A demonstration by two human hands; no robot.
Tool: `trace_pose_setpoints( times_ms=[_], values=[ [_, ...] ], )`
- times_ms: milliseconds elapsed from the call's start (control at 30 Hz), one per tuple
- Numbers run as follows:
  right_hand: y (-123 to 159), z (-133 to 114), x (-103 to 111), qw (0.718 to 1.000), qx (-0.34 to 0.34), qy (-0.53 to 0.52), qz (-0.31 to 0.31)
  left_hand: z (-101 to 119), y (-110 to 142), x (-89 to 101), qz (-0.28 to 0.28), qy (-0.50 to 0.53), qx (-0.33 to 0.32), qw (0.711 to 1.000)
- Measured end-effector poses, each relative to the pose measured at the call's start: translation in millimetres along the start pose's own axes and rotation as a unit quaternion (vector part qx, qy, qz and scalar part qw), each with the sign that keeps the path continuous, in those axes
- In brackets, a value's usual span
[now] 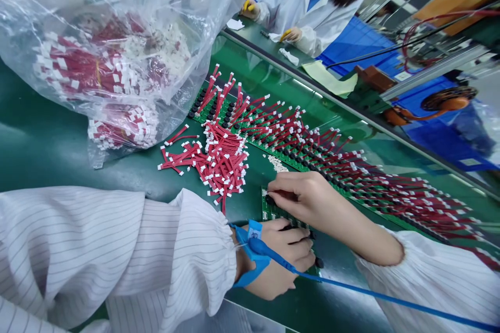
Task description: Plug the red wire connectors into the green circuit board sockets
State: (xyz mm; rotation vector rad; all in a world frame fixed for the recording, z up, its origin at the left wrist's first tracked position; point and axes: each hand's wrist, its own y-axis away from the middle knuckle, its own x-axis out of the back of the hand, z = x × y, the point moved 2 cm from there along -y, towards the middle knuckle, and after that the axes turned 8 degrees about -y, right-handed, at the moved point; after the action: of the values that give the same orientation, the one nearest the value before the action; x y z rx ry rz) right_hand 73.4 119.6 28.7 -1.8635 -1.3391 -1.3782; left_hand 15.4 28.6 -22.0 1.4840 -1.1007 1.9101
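A green circuit board with black round parts lies on the bench, largely covered by my hands. My left hand, with a blue wrist strap and cord, lies across this board, fingers curled over it. At the board's far left corner, my right hand pinches with thumb and forefinger, right beside a black round part. Whatever sits between those fingertips is hidden. Just beyond the right hand is a small heap of tiny white pieces. A pile of red cables with white plugs lies to the left.
A long row of circuit boards bearing upright red cables runs along the bench's far edge. At the left stands a clear plastic bag with bundled red cables. Across the divider, a co-worker's hands wear yellow finger covers. Blue bins stand behind.
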Motion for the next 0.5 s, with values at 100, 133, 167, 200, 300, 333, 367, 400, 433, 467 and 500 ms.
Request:
trace_pose_setpoints(
  times_ms=[100, 133, 167, 200, 300, 333, 367, 400, 433, 467, 500],
  values=[
    [1, 1, -1, 0.998, -0.056, -0.025, 0.011, 0, 0, -1.6, 0.006, 0.004, 0.001, 1.0],
    [1, 2, -2, 0.995, -0.085, -0.041, 0.012, 1, 0, -2.4, 0.008, 0.007, 0.001, 1.0],
    [1, 3, -3, 0.991, -0.118, -0.06, 0.011, 1, 0, -3.2, 0.011, 0.009, 0.0, 1.0],
    [2, 5, -3, 0.985, -0.152, -0.079, 0.007, 1, 0, -4.0, 0.013, 0.01, 0.001, 1.0],
    [3, 10, -6, 0.966, -0.226, -0.126, -0.011, 1, 0, -5.4, 0.018, 0.014, 0.005, 1.0],
    [4, 11, -6, 0.961, -0.239, -0.138, -0.016, 1, 0, -5.5, 0.018, 0.015, 0.006, 1.0],
    [4, 12, -7, 0.958, -0.245, -0.148, -0.018, 2, 0, -5.4, 0.019, 0.016, 0.006, 1.0],
    [4, 12, -7, 0.956, -0.247, -0.155, -0.017, 2, 1, -5.2, 0.018, 0.018, 0.005, 1.0],
    [4, 12, -7, 0.957, -0.244, -0.155, -0.011, 2, 1, -5.0, 0.017, 0.018, 0.005, 1.0],
    [5, 10, -6, 0.962, -0.233, -0.145, -0.002, 2, 1, -4.8, 0.015, 0.017, 0.006, 1.0],
    [5, 9, -5, 0.968, -0.214, -0.128, 0.008, 2, 1, -4.8, 0.013, 0.017, 0.009, 1.0]
  ],
)
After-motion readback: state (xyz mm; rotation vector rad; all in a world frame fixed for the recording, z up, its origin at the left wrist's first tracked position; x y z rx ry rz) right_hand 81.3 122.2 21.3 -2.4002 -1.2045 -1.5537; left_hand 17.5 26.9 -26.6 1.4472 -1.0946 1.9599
